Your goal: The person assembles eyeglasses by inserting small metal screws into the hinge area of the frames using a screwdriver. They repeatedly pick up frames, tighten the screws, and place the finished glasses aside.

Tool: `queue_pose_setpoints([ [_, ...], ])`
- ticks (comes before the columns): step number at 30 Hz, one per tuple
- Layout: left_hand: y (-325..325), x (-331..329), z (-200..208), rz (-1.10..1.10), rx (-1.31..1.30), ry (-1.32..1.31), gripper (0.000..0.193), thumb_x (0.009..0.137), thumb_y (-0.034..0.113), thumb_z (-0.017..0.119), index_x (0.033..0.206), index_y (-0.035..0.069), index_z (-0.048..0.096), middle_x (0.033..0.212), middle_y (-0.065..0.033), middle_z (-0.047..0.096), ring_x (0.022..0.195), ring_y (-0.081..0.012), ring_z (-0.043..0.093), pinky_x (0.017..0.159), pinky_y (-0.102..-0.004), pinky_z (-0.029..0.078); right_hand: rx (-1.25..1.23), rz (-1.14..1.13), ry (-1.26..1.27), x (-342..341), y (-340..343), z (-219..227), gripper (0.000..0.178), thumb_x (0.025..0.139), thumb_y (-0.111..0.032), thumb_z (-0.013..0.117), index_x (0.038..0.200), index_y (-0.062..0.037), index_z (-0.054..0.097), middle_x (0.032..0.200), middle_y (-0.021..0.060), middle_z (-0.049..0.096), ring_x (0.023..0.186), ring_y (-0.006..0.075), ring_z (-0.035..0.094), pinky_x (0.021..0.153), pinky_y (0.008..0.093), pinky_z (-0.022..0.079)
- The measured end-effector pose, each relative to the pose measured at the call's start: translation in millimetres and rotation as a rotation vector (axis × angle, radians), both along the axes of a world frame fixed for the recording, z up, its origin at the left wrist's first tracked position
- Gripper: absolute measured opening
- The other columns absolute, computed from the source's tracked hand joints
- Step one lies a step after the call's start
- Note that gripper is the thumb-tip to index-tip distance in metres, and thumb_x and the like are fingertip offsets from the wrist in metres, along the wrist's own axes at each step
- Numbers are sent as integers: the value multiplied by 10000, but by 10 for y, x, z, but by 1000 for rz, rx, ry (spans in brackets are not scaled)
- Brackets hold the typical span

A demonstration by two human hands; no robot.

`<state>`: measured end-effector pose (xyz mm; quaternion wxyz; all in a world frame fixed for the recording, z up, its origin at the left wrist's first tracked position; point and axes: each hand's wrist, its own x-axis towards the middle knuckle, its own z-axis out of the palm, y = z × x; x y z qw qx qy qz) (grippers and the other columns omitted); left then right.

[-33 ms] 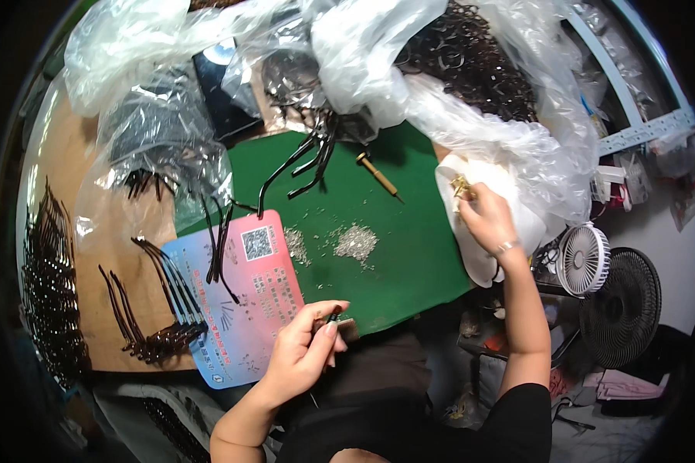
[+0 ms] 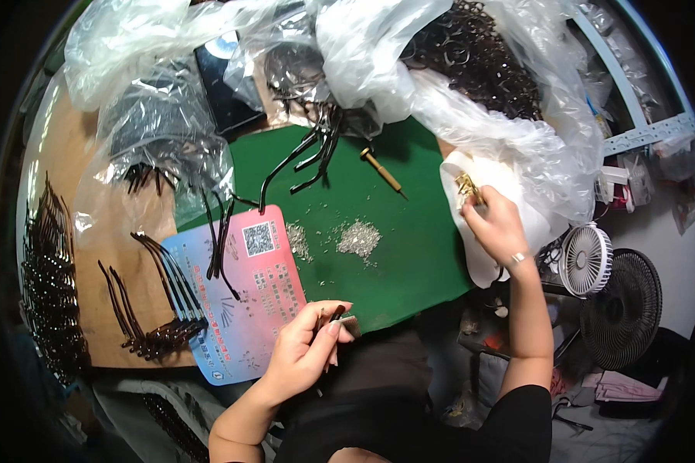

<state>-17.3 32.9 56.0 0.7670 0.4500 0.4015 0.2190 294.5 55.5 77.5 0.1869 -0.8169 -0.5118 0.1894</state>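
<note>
Left hand (image 2: 305,351) pinches a small dark clip (image 2: 338,315) at near edge of green mat (image 2: 409,231), right hand (image 2: 496,224) w/ fingers closed on small gold pieces (image 2: 468,187) on white cloth (image 2: 502,181) at right.

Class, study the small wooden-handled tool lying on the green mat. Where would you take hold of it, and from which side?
Grip the wooden-handled tool by its thicker pale handle at the upper-left end, not the thin dark tip pointing lower right. It lies flat and slanted on the green mat with bare mat around it, so coming from above, fingers closing across the handle's width, looks simplest.
</note>
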Motion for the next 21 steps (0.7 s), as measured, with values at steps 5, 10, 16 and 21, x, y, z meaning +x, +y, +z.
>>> queue_pose_setpoints([
  [5, -162, 149, -178, -25, 376, 32, 248, 890, -4, 487, 1132, -18, 543, 912, -111, 650, 782, -164, 660, 683, -256, 516, -314, 532, 897, -831, -274, 158, 180, 816, -176, 643, 819, 2, 618, 712, 50, 632, 621, 97, 569, 574, 269, 460],
  [10, -156, 78, -49, -8, 398, 47, 248, 866, -34, 501, 1107, -16, 558, 950, -142, 644, 803, -184, 668, 684, -270, 521, -388, 449, 1088, -919, -175, 112, 198, 807, -182, 688, 821, -13, 586, 674, 4, 564, 524, 36, 494, 459, 190, 386],
  [16, -224, 64, -73, -8, 425, 119, 243, 848, -49, 509, 1077, -13, 582, 953, -147, 648, 785, -183, 670, 676, -276, 528, -583, 433, 1095, -994, -79, 12, 203, 805, -156, 672, 864, -12, 542, 656, 18, 550, 481, 53, 478, 427, 202, 376],
  [21, -236, 88, -115, -62, 486, 139, 226, 836, -51, 523, 1044, 1, 595, 893, -133, 666, 777, -188, 676, 658, -284, 535, -665, 381, 1169, -1048, -166, -47, 197, 812, -156, 664, 863, -14, 536, 647, 14, 572, 486, 44, 475, 426, 195, 379],
])
